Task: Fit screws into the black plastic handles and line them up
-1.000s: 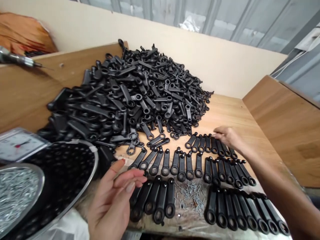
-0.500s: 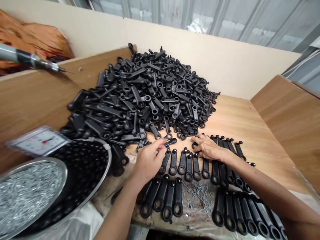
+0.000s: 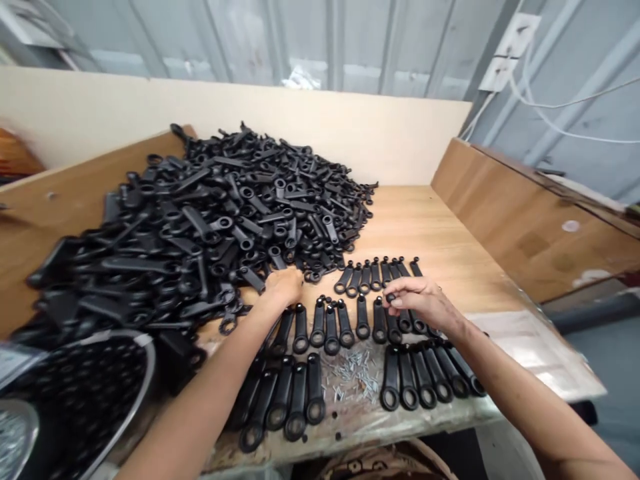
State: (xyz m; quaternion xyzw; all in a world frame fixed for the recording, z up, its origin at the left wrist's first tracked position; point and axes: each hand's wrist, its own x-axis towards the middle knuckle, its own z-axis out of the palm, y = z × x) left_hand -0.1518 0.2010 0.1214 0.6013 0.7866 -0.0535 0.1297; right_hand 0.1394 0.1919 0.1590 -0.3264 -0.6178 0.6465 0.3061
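My left hand (image 3: 285, 285) is at the front edge of a big pile of black crank-handle arms (image 3: 260, 193). Its fingers are curled in and mostly hidden, so what they hold cannot be made out. My right hand (image 3: 417, 300) pinches a small black knob (image 3: 391, 298) between thumb and fingertips, above the right part of the middle row. Black arms (image 3: 331, 328) lie side by side in that row, ring ends toward me. Behind it is a shorter row of arms (image 3: 367, 277). Nearer me lie two groups, left arms (image 3: 297, 400) and right arms (image 3: 410, 380).
Loose metal pins (image 3: 355, 375) are scattered between the front groups. At the left stands a large bowl of black knobs (image 3: 85, 393), with a smaller metal bowl of pins (image 3: 17, 433) over it. Wooden boards (image 3: 530, 220) edge the table, and cables hang at upper right.
The view has swung to the right. My right hand has come away from the back row toward the middle row and now pinches a knob. My left hand has moved to the pile's edge.
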